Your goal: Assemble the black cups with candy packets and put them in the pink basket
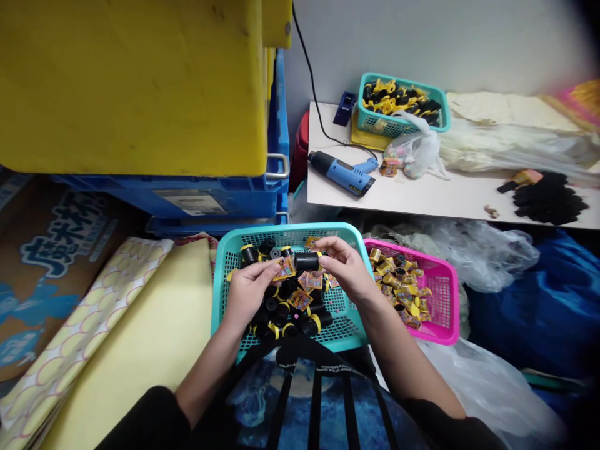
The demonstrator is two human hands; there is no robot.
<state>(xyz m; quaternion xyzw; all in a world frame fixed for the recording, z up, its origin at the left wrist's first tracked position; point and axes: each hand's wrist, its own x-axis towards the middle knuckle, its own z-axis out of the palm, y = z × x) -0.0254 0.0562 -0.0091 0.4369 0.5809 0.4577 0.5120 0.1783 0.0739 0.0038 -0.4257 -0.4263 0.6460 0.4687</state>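
Note:
Over a teal basket point(356, 294), my two hands meet around a black cylinder with a yellow end point(307, 260). My right hand point(344, 265) pinches the cylinder's yellow end between thumb and fingers. My left hand point(250, 287) is closed on a small printed label sleeve point(285, 269), which touches or nearly touches the cylinder's other end. Below them the basket holds several more black cylinders with yellow rims point(312, 324) and loose printed sleeves point(300, 299). To the right, a pink basket point(443, 300) contains many small pieces wrapped in printed yellow labels point(398, 281).
On the white table point(422, 200) lie a blue heat gun point(344, 172), a teal basket of black and yellow parts point(398, 103), a plastic bag point(417, 150) and a black pile point(548, 197). Yellow and blue crates point(140, 87) tower at left. Plastic bags point(482, 250) crowd the right.

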